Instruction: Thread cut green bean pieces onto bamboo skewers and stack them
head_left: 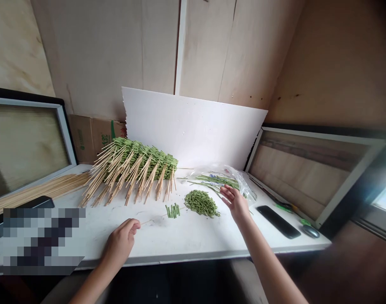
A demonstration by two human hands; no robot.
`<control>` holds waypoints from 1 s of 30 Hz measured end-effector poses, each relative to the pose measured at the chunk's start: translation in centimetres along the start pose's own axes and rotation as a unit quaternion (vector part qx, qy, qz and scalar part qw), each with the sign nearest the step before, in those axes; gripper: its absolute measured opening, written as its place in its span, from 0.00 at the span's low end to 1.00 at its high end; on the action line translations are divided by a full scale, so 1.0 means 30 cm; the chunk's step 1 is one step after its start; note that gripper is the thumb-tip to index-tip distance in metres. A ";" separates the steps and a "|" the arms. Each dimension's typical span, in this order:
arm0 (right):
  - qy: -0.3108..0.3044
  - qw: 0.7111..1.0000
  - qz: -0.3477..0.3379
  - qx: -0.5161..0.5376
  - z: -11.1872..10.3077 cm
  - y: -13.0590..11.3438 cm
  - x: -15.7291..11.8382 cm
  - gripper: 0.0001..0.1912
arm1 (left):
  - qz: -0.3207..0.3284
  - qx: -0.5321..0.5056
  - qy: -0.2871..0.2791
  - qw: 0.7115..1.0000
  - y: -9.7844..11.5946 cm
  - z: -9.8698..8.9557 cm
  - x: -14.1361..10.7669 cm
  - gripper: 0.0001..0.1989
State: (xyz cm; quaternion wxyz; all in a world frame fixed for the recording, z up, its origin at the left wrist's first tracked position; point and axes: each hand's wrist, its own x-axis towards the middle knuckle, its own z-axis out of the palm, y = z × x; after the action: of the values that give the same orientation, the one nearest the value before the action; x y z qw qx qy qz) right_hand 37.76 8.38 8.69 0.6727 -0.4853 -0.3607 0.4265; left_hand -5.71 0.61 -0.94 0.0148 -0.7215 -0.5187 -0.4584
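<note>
My left hand (125, 236) is closed around the end of a thin wooden skewer (147, 221) low over the white table. Several short green bean pieces (173, 210) are threaded side by side near the skewer's other end. To their right lies a heap of cut green pieces (201, 203). My right hand (234, 203), with fingers apart and nothing in it, is just right of that heap, in front of a clear plastic bag (240, 179) with long green stalks (212, 180). Behind, many loaded skewers (139, 162) are stacked, their bare ends towards me.
Bare skewers (63, 185) lie at the left by a black object (37, 207). A black phone (278, 221) and a grey mouse (311, 231) are at the right. A white board (193, 126) stands behind the white table (161, 249). Framed panels flank both sides.
</note>
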 end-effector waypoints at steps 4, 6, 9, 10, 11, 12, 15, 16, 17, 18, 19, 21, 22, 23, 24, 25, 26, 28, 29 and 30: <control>0.035 0.993 -0.029 -0.110 -0.080 -0.033 0.150 0.15 | 0.011 0.001 0.004 1.000 -0.056 -0.018 0.011 0.12; 0.032 0.988 -0.037 -0.144 -0.102 -0.051 0.215 0.12 | 0.013 0.007 -0.001 1.000 -0.084 -0.017 0.012 0.13; 0.009 0.979 -0.048 -0.197 -0.117 -0.069 0.297 0.10 | 0.013 0.008 0.001 1.000 -0.112 -0.003 0.009 0.13; -0.002 0.975 -0.055 -0.216 -0.118 -0.070 0.320 0.10 | 0.012 0.007 0.002 1.000 -0.118 0.004 0.007 0.13; -0.014 0.970 -0.063 -0.234 -0.116 -0.069 0.342 0.10 | 0.010 0.005 0.004 1.000 -0.122 0.011 0.005 0.14; -0.023 0.964 -0.073 -0.253 -0.114 -0.065 0.363 0.10 | 0.008 0.002 0.006 1.000 -0.124 0.018 0.004 0.14; -0.033 0.945 -0.106 -0.309 -0.110 -0.043 0.419 0.13 | 0.003 -0.003 0.013 1.000 -0.125 0.031 0.002 0.14; -0.033 0.938 -0.115 -0.326 -0.111 -0.034 0.437 0.14 | 0.002 -0.003 0.014 1.000 -0.125 0.033 0.002 0.14; -0.034 0.931 -0.122 -0.344 -0.114 -0.025 0.455 0.15 | 0.003 -0.002 0.013 1.000 -0.126 0.034 0.001 0.14; -0.035 0.923 -0.128 -0.361 -0.118 -0.017 0.473 0.16 | 0.005 0.001 0.012 1.000 -0.128 0.035 0.001 0.14; -0.037 0.915 -0.132 -0.378 -0.124 -0.010 0.491 0.17 | 0.005 0.004 0.010 1.000 -0.131 0.036 -0.001 0.14; -0.039 0.899 -0.138 -0.415 -0.136 0.003 0.530 0.18 | 0.004 0.012 0.005 1.000 -0.140 0.037 -0.005 0.13; -0.038 0.889 -0.140 -0.433 -0.142 0.010 0.549 0.18 | 0.003 0.015 0.003 1.000 -0.145 0.039 -0.008 0.14; -0.037 0.880 -0.140 -0.452 -0.147 0.017 0.569 0.18 | 0.002 0.018 0.002 1.000 -0.150 0.040 -0.011 0.14; -0.036 0.870 -0.140 -0.471 -0.151 0.025 0.588 0.18 | 0.002 0.021 0.002 1.000 -0.155 0.042 -0.013 0.14; -0.035 0.860 -0.138 -0.490 -0.155 0.034 0.607 0.18 | 0.003 0.023 0.004 1.000 -0.159 0.043 -0.015 0.14; -0.035 0.849 -0.135 -0.510 -0.158 0.043 0.625 0.19 | 0.005 0.025 0.008 1.000 -0.162 0.044 -0.017 0.14; -0.040 0.825 -0.125 -0.549 -0.162 0.064 0.657 0.20 | 0.007 0.035 0.011 0.999 -0.164 0.044 -0.017 0.14; -0.045 0.812 -0.118 -0.570 -0.163 0.074 0.672 0.22 | 0.007 0.040 0.010 0.999 -0.163 0.043 -0.016 0.14; -0.051 0.797 -0.112 -0.591 -0.164 0.084 0.686 0.23 | 0.007 0.045 0.009 0.999 -0.161 0.041 -0.015 0.14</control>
State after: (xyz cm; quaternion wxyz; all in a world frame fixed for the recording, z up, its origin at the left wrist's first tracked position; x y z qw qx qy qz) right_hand 49.37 26.11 6.42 0.2791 -0.7221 -0.6284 0.0764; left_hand -8.61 3.12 -4.14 0.0549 -0.7199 -0.5332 -0.4409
